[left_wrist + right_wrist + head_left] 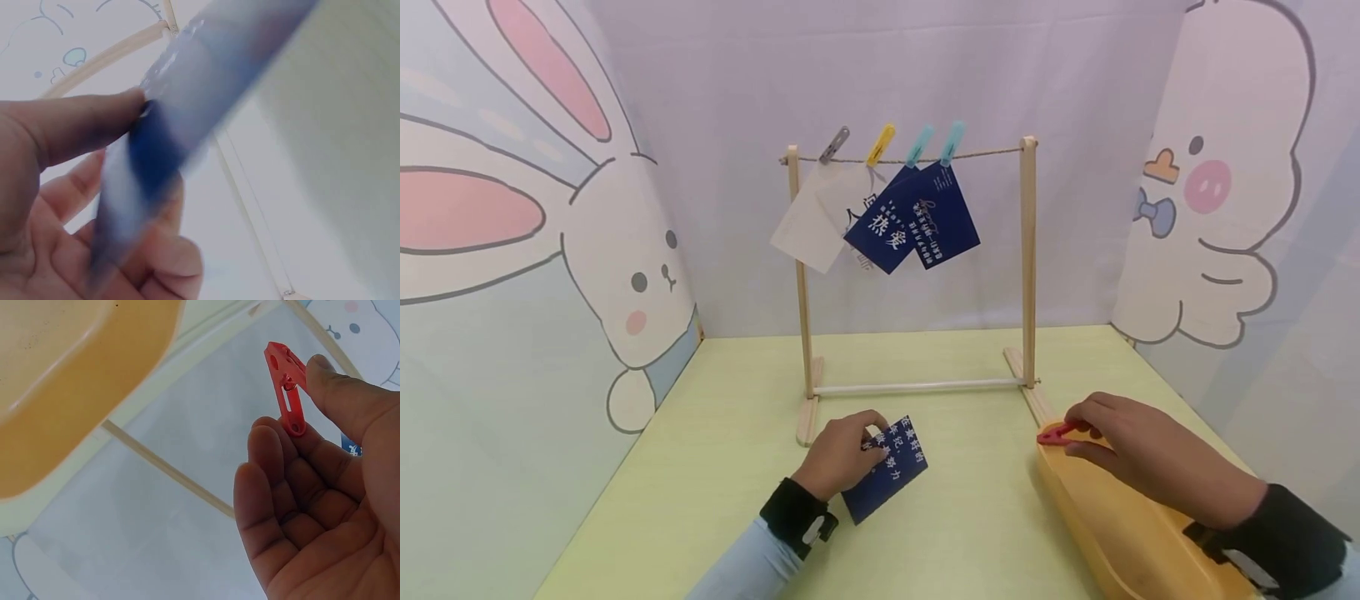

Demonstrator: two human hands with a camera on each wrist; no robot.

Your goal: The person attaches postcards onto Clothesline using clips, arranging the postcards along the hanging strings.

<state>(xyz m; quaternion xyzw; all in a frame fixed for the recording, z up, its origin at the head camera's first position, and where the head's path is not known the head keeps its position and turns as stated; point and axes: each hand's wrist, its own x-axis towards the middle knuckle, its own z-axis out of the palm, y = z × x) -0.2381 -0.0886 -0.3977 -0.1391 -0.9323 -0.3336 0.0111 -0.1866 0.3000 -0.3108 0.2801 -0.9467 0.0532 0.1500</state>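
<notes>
My left hand [842,454] pinches a dark blue card [891,475] with white characters, tilted above the table in front of the rack. In the left wrist view the card [187,94] is blurred, with the thumb on one face and fingers behind. My right hand [1138,450] pinches a red clothespin [1057,433] over the far end of a yellow tray [1075,521]. The right wrist view shows the clothespin [287,390] between thumb and index finger. On the rack's rope, blue cards [951,212] and pale cards [812,221] hang from clothespins.
A wooden rack with two posts [1028,267] and a white lower bar [917,387] stands at the back of the table [715,500]. Grey, yellow and light blue clothespins [952,143] sit on its rope [992,153]. Cartoon-printed curtains [880,75] surround the table.
</notes>
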